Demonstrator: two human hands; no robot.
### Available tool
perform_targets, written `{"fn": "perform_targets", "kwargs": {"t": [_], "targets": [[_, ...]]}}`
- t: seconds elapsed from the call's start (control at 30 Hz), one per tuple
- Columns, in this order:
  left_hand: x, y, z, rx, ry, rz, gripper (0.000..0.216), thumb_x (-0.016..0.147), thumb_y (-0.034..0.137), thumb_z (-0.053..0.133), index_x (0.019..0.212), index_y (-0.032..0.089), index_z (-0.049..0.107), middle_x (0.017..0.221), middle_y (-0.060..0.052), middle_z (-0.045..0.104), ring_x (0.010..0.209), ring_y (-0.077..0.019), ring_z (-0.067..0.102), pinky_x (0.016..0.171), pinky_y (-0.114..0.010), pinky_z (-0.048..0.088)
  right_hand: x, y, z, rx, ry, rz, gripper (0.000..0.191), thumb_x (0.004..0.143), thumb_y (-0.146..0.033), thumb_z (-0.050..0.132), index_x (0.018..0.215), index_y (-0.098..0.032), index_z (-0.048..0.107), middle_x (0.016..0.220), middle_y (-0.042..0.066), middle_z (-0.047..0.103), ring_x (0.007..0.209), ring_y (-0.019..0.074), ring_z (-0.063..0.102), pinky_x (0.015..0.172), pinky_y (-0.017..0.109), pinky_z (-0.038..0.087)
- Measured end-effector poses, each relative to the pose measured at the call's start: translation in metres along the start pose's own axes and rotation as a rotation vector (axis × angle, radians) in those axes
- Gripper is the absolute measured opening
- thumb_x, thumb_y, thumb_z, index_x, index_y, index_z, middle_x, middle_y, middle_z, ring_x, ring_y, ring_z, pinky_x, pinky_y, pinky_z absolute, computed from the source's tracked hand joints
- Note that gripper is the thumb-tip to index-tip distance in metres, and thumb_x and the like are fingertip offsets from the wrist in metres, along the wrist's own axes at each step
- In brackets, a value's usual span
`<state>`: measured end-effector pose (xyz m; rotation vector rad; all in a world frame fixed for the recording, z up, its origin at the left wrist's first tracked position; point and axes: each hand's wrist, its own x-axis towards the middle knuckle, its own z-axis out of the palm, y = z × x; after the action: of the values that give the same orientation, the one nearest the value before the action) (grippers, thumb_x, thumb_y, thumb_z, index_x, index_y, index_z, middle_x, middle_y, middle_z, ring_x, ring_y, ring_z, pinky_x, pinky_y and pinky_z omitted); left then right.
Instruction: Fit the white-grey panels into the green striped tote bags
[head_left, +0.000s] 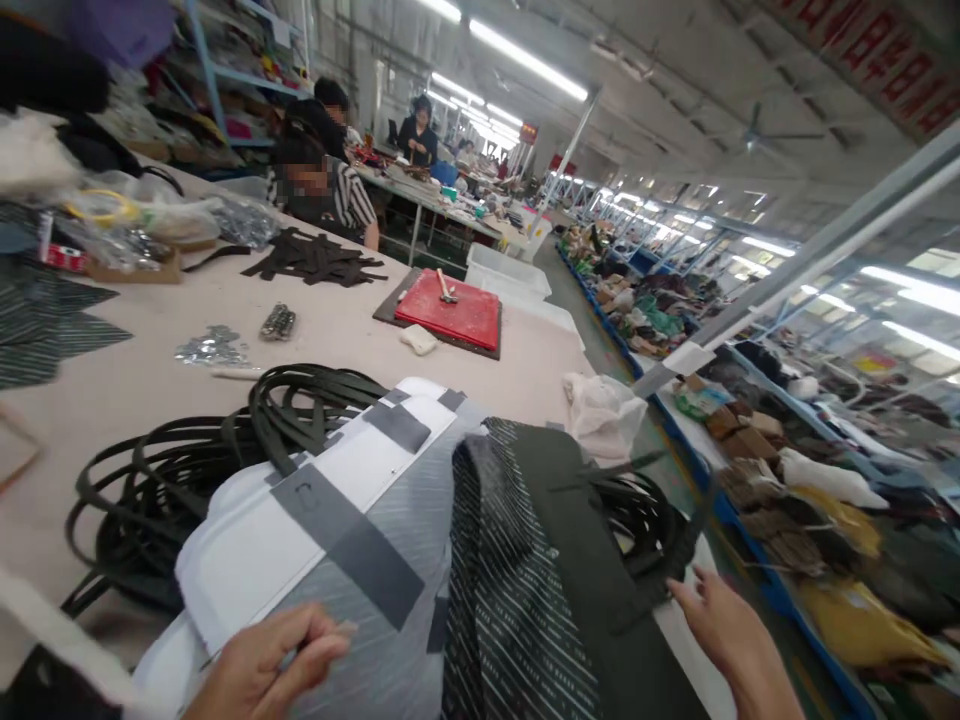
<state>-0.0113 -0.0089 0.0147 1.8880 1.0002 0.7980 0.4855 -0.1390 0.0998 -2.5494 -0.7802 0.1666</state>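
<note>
My left hand (pixel 270 665) lies at the bottom edge on a white sheet with grey patches (pixel 300 520), its fingers curled into a pinch; what they hold, if anything, is hidden. My right hand (pixel 720 625) reaches in from the lower right with its fingers stretched out. Its fingertips touch the right edge of a dark striped fabric panel (pixel 525 590) that overlaps the white sheet. Coils of black strap (pixel 187 470) lie under and to the left of the sheet, and more strap (pixel 645 520) shows just beyond my right hand.
On the table farther back lie a red pad (pixel 450 310) with a hammer (pixel 446 290), a pile of black strips (pixel 315 260), metal fittings (pixel 214 348) and a white bag (pixel 604 410). A person in a striped shirt (pixel 337 195) sits beyond. Stocked shelves (pixel 787 480) line the right.
</note>
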Motion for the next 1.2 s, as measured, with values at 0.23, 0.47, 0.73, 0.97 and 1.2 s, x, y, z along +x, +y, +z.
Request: {"fn": "perform_targets", "kwargs": {"t": [0.23,0.47,0.73,0.97,1.2], "targets": [[0.022,0.030,-0.009,0.270,0.008,0.409,0.047,0.098,0.052,0.044,0.064,0.019,0.048,0.063,0.002,0.054,0.059,-0.0104,0.050,0.057,-0.021,0.040,-0.106,-0.090,0.067,0.342,-0.306,-0.422,0.031,0.081,-0.046,0.063,0.101,-0.024,0.072,0.097,0.008,0.075,0.086,0.0251,0.071,0.077,0.034,0.056],[0.016,0.023,-0.017,0.408,-0.004,0.467,0.047,0.098,0.050,0.043,0.064,0.019,0.050,0.062,0.002,0.050,0.058,-0.0118,0.046,0.054,-0.025,0.034,-0.197,-0.204,0.128,0.466,-0.642,-1.172,0.020,0.092,-0.016,0.056,0.109,-0.021,0.066,0.092,0.006,0.069,0.083,0.0190,0.063,0.075,0.031,0.051],[0.012,0.013,-0.030,0.227,-0.054,0.213,0.035,0.103,0.040,0.040,0.080,0.021,0.058,0.069,0.003,0.061,0.062,-0.0108,0.059,0.057,-0.021,0.043,-0.209,-0.218,0.165,0.468,-0.501,-1.250,0.015,0.090,-0.013,0.052,0.087,-0.019,0.064,0.074,0.003,0.066,0.069,0.0177,0.059,0.062,0.029,0.046],[0.012,0.001,-0.038,0.166,0.082,0.161,0.022,0.101,0.029,0.046,0.082,0.023,0.057,0.068,0.004,0.060,0.060,-0.0101,0.059,0.059,-0.020,0.043,-0.167,-0.244,0.228,0.691,-0.615,-0.372,0.020,0.080,-0.035,0.059,0.073,-0.018,0.066,0.058,-0.001,0.061,0.053,0.0139,0.055,0.052,0.026,0.046],[-0.008,-0.044,-0.034,0.160,0.050,-0.120,0.024,0.101,0.036,0.042,0.085,0.024,0.055,0.074,0.005,0.064,0.065,-0.0118,0.064,0.061,-0.021,0.046,-0.103,-0.260,0.276,0.622,-0.681,-0.299,0.037,0.076,-0.046,0.060,0.084,-0.012,0.073,0.057,0.000,0.063,0.051,0.0136,0.055,0.050,0.024,0.045]]}}
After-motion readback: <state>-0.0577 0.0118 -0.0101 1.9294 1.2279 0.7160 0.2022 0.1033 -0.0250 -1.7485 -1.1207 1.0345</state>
